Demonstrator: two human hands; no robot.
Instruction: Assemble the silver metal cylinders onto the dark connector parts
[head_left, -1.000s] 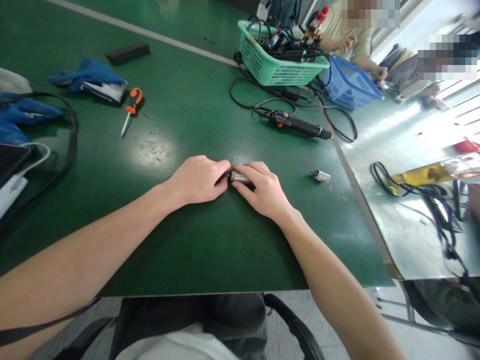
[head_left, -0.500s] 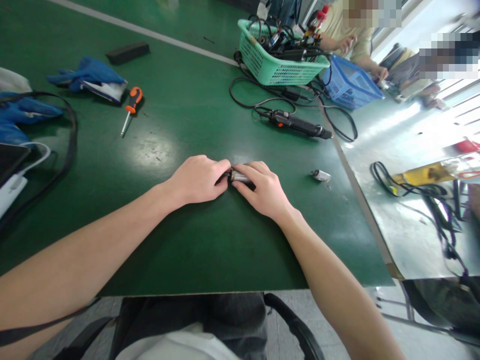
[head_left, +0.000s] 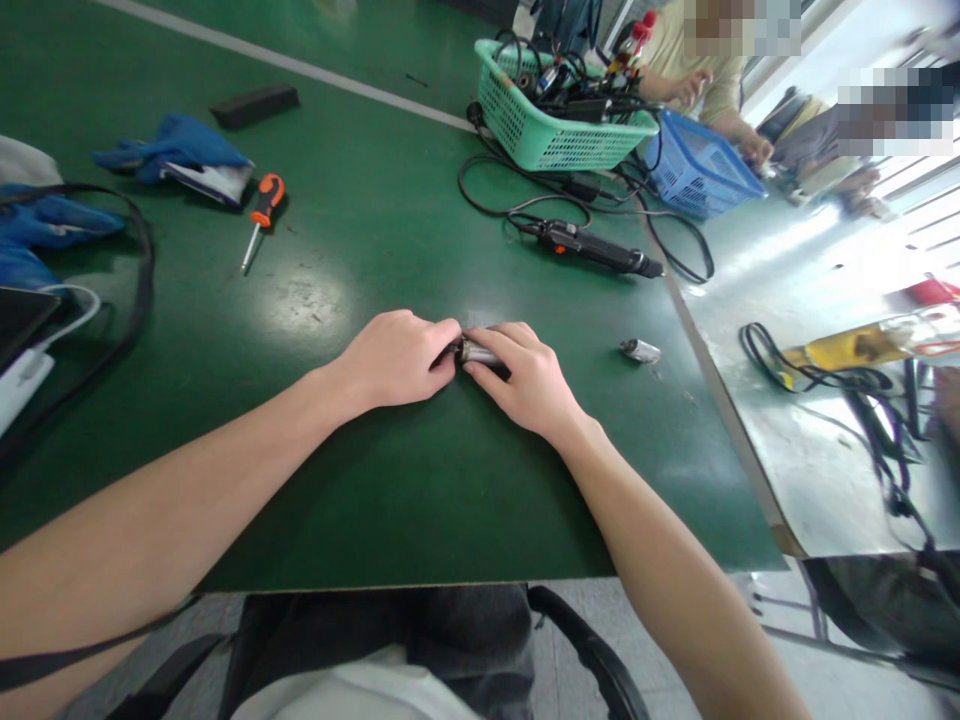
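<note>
Both of my hands rest on the green table mat [head_left: 390, 480], meeting at its middle. My left hand [head_left: 397, 358] and my right hand [head_left: 525, 380] are each closed on an end of a small metal cylindrical part [head_left: 474, 352], which lies low against the mat. Only a short silver stretch of it shows between the fingers; the rest is hidden. A second small silver part [head_left: 640, 350] lies loose on the mat to the right of my right hand.
An orange-handled screwdriver [head_left: 259, 216] and blue gloves [head_left: 176, 145] lie at far left. A corded electric screwdriver [head_left: 592, 248] lies ahead, behind it a green basket [head_left: 555, 130] and a blue basket [head_left: 697, 165]. Other people sit at the far right. Cables lie on the steel bench [head_left: 825, 400].
</note>
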